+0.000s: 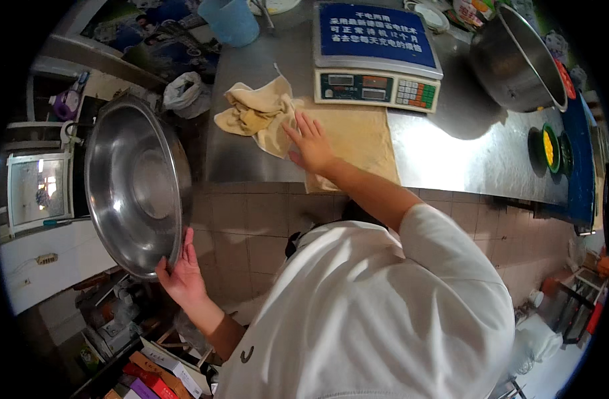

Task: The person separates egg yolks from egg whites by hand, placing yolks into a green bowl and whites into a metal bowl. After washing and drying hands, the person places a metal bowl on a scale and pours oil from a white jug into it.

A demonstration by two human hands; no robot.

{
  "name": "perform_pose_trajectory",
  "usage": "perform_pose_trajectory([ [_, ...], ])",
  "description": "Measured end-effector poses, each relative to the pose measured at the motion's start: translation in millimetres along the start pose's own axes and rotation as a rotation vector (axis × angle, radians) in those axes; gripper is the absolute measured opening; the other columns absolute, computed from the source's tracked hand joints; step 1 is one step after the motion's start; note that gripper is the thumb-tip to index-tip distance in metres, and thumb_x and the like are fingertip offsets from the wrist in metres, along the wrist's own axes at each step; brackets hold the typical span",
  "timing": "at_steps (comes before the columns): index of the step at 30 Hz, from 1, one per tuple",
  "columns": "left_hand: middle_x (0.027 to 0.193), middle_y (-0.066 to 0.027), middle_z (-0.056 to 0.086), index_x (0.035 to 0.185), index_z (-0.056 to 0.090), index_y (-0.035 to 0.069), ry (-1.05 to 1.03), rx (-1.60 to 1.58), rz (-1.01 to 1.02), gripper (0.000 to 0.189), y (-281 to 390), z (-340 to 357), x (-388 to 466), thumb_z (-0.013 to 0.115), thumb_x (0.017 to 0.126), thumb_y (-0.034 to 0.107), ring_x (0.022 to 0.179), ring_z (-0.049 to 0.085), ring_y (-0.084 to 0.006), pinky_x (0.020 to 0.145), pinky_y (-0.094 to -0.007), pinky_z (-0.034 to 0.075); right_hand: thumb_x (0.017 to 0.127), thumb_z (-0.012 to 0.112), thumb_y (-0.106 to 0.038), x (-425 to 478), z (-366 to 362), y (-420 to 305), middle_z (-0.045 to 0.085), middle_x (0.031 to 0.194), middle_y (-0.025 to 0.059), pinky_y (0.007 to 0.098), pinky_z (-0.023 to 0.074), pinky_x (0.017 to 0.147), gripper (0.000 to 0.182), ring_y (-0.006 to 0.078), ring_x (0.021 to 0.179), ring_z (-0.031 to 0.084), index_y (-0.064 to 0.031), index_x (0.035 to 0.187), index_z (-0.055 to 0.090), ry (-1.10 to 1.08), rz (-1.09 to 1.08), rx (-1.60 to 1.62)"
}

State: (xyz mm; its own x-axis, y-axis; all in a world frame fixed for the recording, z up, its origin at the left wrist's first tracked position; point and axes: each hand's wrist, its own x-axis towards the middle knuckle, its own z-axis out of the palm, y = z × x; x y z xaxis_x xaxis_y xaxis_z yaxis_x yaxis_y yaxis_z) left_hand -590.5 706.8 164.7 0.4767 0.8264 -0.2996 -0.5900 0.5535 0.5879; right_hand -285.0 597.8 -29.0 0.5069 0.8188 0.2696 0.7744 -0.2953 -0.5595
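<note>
My left hand (185, 277) grips the rim of a large steel basin (130, 184), which is tilted so that its inside faces me and looks empty. My right hand (313, 144) is over the steel table, its fingers spread at the edge of a crumpled beige cloth (257, 112); whether the fingertips touch it I cannot tell. A flat, pale yellow cloth (359, 137) lies under that hand and hangs over the table's front edge. Just behind the flat cloth stands a digital weighing scale (377, 85) with a blue printed top.
The steel table (479, 164) bears a blue plastic container (232, 22) at the back left, a deep steel pot (516, 65) tilted at the right, and a green bowl with yellow contents (550, 148). A white plastic bag (185, 92) sits left of the table. Boxes (160, 374) stand low at the left.
</note>
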Motion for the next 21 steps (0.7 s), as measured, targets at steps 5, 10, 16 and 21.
perform_pose_trajectory([
  [5,0.13,-0.0265,0.029,0.128,0.019,-0.01,0.152,0.126,0.147,0.062,7,-15,-23,0.049,0.079,0.014,0.12,0.03,-0.0417,0.096,-0.0396,0.038,0.071,0.057,-0.019,95,71,28,0.047,0.114,0.0172,0.0474,0.0291,0.093,0.038,0.0357,0.112,0.038,-0.0054,0.106,0.053,-0.022,-0.105,-0.105],
  [10,0.127,-0.0249,0.033,0.124,0.025,-0.013,0.189,0.236,0.222,0.056,22,-44,-46,0.043,0.081,0.018,0.121,0.031,-0.0389,0.096,-0.0382,0.038,0.071,0.058,-0.015,140,9,-20,0.053,0.093,0.017,0.0408,0.0409,0.077,0.023,0.0339,0.091,0.049,-0.0048,0.091,0.055,0.202,-0.056,0.26],
  [16,0.128,-0.024,0.033,0.124,0.026,-0.013,0.245,0.102,0.209,0.053,32,-72,-54,0.041,0.082,0.016,0.122,0.03,-0.0383,0.096,-0.0372,0.04,0.062,0.061,0.003,14,-105,-23,0.05,0.086,0.014,0.038,0.0415,0.07,0.029,0.0326,0.083,0.049,-0.0025,0.088,0.051,0.288,-0.077,0.169],
  [21,0.125,-0.0251,0.036,0.122,0.027,-0.014,0.262,0.037,0.224,0.052,32,-72,-41,0.042,0.082,0.015,0.118,0.034,-0.0389,0.096,-0.0385,0.04,0.061,0.063,-0.004,-85,-55,39,0.052,0.093,0.0104,0.0378,0.039,0.077,0.029,0.0289,0.09,0.049,-0.0088,0.089,0.055,0.047,0.106,-0.052],
])
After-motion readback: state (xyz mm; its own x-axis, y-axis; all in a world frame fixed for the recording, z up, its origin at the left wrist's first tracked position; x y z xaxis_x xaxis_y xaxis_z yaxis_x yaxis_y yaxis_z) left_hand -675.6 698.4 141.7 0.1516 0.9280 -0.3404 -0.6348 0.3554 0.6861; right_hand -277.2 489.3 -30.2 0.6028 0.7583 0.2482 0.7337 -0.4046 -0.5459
